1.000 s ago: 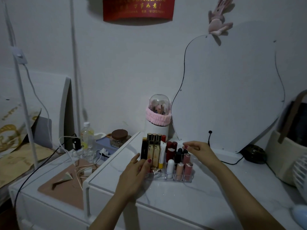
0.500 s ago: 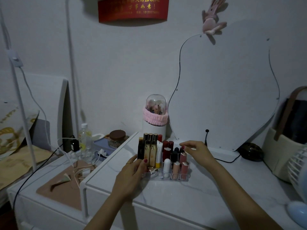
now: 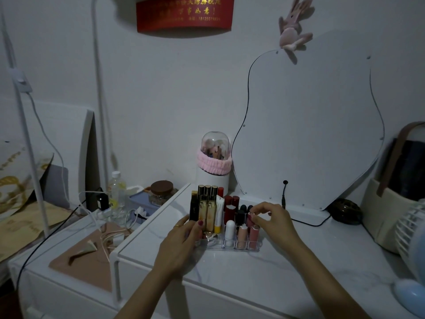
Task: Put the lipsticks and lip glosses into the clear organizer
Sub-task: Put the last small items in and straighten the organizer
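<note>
Two hands at clear organizer [image 3: 232, 246] | white marble desk [image 3: 287, 272] | dim room | left grip [image 3: 184, 240] on organizer | right grip [image 3: 273, 218] pinching pink lipstick [image 3: 250, 218]

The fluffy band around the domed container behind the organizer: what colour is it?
Pink; the band shows in the head view.

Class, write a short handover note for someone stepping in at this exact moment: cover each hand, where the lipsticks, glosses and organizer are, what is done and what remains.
Left hand: braced against the left end of the clear organizer, by the tall gold-capped glosses; whether it grips anything cannot be told.
Right hand: fingers pinched on a pink lipstick at the organizer's right end, upright in or just above a slot.
Things: organizer on the white table, already holding the dark red lipsticks, a white tube and front-row pink lipsticks.
Done: nearly everything is slotted.
Left: seat the pinched lipstick and let go. No loose lipsticks visible on the table.
</note>
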